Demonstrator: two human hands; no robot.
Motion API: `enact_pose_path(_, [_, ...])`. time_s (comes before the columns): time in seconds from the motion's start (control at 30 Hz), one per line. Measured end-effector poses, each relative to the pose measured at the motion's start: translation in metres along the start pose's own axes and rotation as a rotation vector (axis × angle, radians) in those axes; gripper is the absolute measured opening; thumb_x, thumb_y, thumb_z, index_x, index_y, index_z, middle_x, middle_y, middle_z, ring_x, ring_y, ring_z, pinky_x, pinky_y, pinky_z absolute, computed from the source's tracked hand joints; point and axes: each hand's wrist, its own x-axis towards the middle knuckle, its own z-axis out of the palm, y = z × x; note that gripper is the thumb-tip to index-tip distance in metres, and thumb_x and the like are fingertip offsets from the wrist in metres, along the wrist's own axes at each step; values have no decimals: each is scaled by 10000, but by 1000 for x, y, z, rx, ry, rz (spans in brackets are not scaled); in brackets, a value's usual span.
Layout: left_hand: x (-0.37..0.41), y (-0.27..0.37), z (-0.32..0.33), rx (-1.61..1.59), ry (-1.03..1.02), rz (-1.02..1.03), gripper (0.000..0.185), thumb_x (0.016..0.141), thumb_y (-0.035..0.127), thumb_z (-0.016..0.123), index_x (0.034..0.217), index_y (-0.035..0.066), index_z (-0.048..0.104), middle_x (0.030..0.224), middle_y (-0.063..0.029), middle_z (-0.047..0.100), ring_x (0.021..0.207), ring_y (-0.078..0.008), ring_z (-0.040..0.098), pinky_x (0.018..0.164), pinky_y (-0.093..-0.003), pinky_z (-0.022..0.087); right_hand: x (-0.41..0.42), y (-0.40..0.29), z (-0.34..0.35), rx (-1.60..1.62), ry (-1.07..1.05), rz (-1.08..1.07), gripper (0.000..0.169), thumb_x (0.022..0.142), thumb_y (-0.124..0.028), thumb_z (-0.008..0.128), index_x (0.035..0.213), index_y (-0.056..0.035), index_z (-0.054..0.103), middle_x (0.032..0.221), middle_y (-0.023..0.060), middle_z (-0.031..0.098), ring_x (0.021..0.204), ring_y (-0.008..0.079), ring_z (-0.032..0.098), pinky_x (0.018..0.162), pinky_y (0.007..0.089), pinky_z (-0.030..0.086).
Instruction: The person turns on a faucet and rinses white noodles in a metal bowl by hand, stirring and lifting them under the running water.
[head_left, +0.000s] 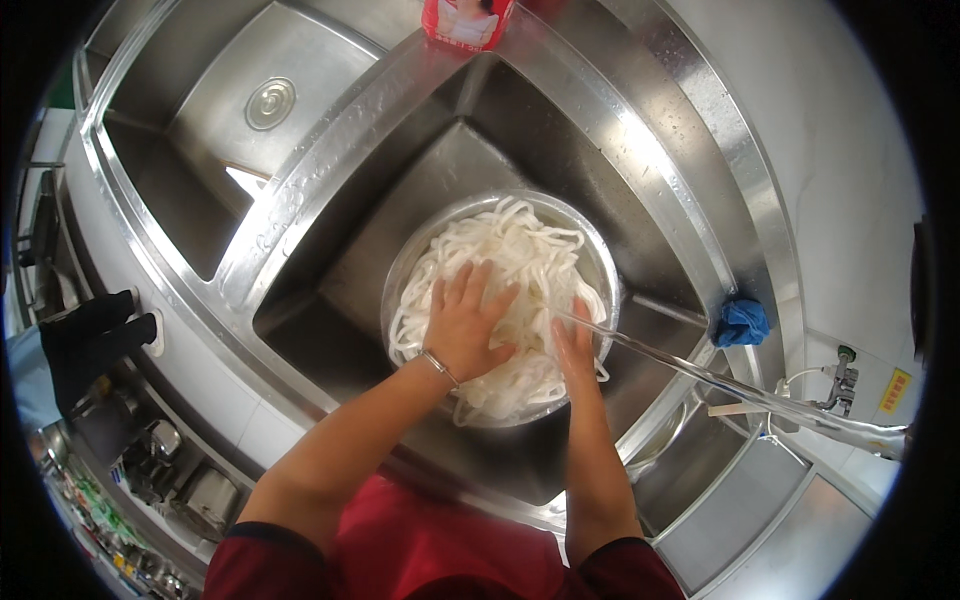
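Note:
A round metal basin (600, 259) sits in the middle sink bowl (405, 199), filled with thick white noodles (517, 240). My left hand (469, 326) lies palm down on the noodles with its fingers spread, and a bracelet (439, 367) circles the wrist. At the basin's right side, my right hand (574, 346) touches the noodles, fingers pointing away from me and partly apart. Neither hand is closed around anything. From the right, a metal faucet spout (720, 379) reaches over the basin, and a thin clear stream appears to fall near my right fingers.
A second sink bowl (214, 142) with a drain fitting (271, 103) adjoins at upper left. A red package (469, 26) stands on the far rim. A blue cloth (741, 323) lies on the right ledge, near wall valves (841, 382). Another person's dark-clothed legs (97, 337) show at left.

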Motion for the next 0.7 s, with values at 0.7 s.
enact_pose_path(0.7, [51, -13, -1, 88, -206, 231, 689, 684, 237, 783, 1322, 204, 527, 1353, -51, 532, 1250, -276, 475, 972, -508, 381, -2, -80, 34, 49, -104, -277, 604, 681, -59, 833, 1213, -48, 549, 1164, 109, 566, 1088, 243, 565, 966, 365, 470])
